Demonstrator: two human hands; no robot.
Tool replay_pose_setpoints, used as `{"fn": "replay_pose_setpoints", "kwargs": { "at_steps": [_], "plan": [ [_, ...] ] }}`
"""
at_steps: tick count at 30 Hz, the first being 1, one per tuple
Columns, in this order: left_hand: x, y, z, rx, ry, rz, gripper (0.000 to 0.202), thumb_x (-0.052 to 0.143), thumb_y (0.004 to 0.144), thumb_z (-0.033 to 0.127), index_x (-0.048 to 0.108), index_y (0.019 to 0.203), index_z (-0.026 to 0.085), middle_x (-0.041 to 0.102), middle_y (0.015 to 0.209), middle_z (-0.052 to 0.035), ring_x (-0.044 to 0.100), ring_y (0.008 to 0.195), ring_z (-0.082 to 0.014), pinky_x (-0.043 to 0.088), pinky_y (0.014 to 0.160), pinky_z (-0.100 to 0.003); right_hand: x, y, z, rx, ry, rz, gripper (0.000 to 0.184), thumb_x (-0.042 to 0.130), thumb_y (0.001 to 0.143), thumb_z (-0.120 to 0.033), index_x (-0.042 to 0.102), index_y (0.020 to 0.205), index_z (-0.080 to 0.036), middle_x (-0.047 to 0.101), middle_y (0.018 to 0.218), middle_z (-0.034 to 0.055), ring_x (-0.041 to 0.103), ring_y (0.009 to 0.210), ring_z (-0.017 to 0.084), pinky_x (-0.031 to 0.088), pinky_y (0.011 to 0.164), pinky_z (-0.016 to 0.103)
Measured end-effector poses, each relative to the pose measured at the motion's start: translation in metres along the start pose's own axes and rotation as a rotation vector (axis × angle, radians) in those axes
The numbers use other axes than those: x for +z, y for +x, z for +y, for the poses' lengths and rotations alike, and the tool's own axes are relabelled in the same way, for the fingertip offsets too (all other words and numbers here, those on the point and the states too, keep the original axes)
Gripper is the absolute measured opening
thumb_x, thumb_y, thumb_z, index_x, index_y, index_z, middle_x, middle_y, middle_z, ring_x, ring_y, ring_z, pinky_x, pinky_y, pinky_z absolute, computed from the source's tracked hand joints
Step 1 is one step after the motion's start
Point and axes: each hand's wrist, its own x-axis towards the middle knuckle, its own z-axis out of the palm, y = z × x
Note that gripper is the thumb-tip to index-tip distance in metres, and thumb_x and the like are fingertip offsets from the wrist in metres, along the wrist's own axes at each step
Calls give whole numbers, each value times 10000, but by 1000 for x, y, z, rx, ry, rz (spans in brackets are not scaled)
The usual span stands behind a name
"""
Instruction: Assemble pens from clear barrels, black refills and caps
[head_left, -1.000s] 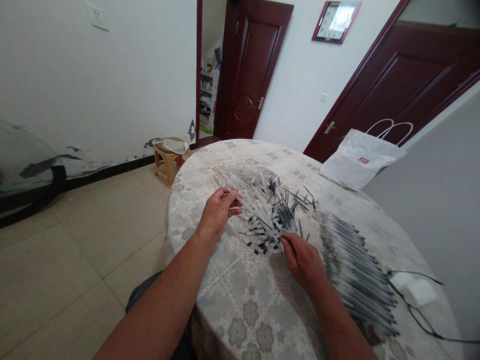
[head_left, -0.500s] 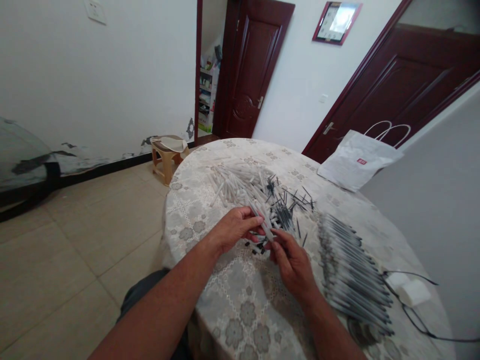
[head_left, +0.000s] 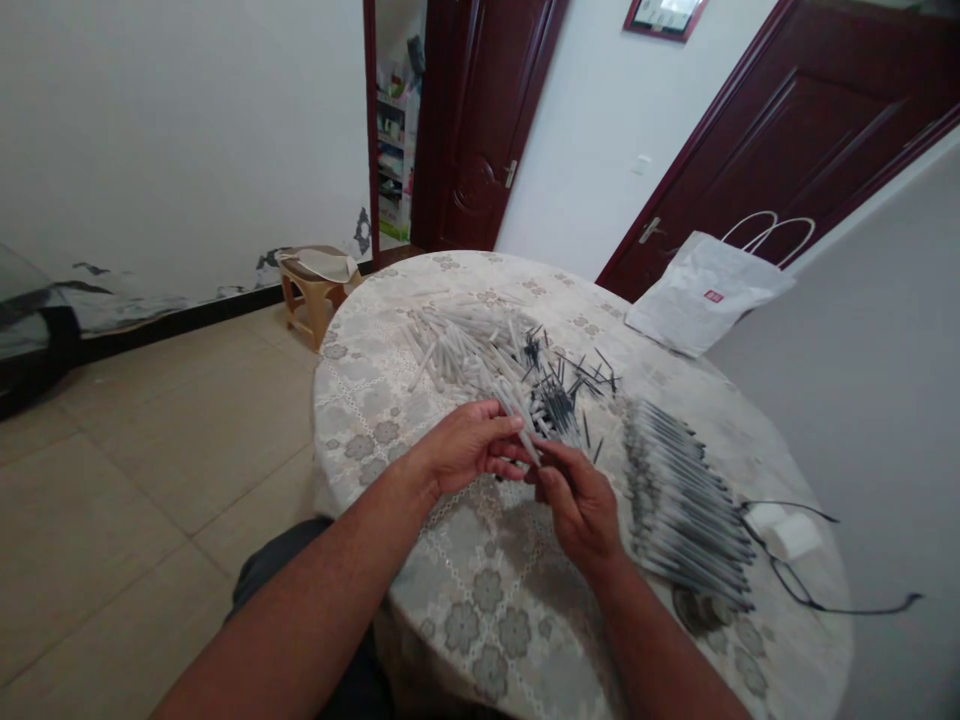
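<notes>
On the near side of the white pile [head_left: 454, 345], the left hand [head_left: 472, 443] pinches a pale tube [head_left: 526, 441], other fingers [head_left: 507, 467] loosely curled; the right hand [head_left: 583, 503] grips its lower end (tip hidden).

Above the table [head_left: 360, 415], the right hand [head_left: 581, 500] hides the lower end of the white tube [head_left: 529, 447] also gripped by the left hand [head_left: 476, 445]. On the table, blur keeps the dark thin rods [head_left: 556, 405] from being counted, and a round thing [head_left: 696, 610] at its near right, partly covered by the pen row [head_left: 690, 510], cannot be made out. The bag [head_left: 686, 280] at the table's far right bears a red label [head_left: 714, 295] too small to read; beyond the table, a framed panel [head_left: 666, 15] runs off the top of view
</notes>
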Motion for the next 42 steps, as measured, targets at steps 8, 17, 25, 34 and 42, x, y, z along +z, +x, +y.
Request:
{"fn": "replay_pose_setpoints", "kwargs": {
  "at_steps": [8, 17, 25, 34, 42],
  "plan": [
    [-17, 9, 21, 251, -353, 401, 80, 637, 947, 177, 637, 890, 120, 752, 789, -68, 744, 672, -152, 601, 560, -218, -13, 16, 7, -4, -340, -4, 186, 554, 990, -261, 691, 1105, -211, 726, 947, 54, 681, 847, 186, 518, 790, 302],
    [-14, 11, 15, 283, -305, 417, 130, 672, 932, 241, 570, 908, 163, 746, 784, -62, 756, 707, -185, 601, 564, -251, 0, 16, 7, -1, -650, -235, 209, 541, 989, -230, 701, 1119, -202, 662, 1009, 84, 650, 886, 206, 500, 781, 297],
    [-15, 12, 12, 342, -236, 402, 222, 722, 891, 269, 515, 875, 190, 717, 775, -40, 764, 772, -211, 605, 596, -270, 7, 16, -11, 75, -814, -462, 165, 547, 1008, -287, 701, 1034, -234, 661, 1001, 55, 649, 892, 188, 460, 758, 272],
    [-13, 11, 10, 334, -179, 379, 216, 728, 875, 258, 527, 907, 186, 724, 835, -63, 760, 802, -219, 598, 600, -265, 20, 16, -17, 114, -898, -523, 255, 497, 1027, -334, 670, 1202, -269, 649, 1106, 54, 651, 895, 179, 438, 709, 269],
    [-13, 12, 9, 314, -160, 377, 212, 728, 880, 263, 533, 905, 182, 733, 884, -79, 761, 812, -220, 602, 604, -273, 30, 13, -11, -36, -931, -573, 141, 550, 1000, -264, 691, 995, -263, 650, 974, 50, 616, 767, 164, 378, 582, 241]
  ]
}}
